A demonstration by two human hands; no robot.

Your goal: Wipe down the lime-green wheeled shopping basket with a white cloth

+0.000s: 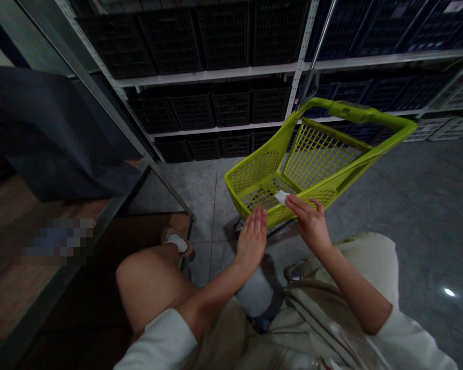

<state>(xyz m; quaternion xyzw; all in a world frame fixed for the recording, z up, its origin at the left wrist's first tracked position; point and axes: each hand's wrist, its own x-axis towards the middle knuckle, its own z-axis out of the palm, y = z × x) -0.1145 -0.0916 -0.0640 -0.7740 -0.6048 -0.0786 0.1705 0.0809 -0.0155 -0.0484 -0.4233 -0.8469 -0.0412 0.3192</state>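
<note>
Just beyond the knees, at the middle of the scene, stands a green cart (334, 177) with lattice walls. Its right hand (312, 223) neighbour on the near side is the wearer's own, pinching a small white piece (281, 197), cloth or paper I cannot tell, between thumb and fingertips at the cart's near wall. To its left, the left hand (253, 239) reaches the near-left corner with fingers straight and together; its thumb and palm are hidden, so I cannot tell whether it grips the rim or merely rests there.

Inside the cart, the lattice floor (256, 195) shows at the left end, and a slanted lattice panel (320, 154) stands toward the handle (355, 112) at the far right.

On the far side, white shelving (212, 77) carries rows of black crates (170, 43) at left and blue crates (389, 31) at right, with pale crates (453, 127) low at the far right. Their contents are too dark to tell. At left, a dark cloth (61, 133) hangs onto a bench (15, 216).
</note>
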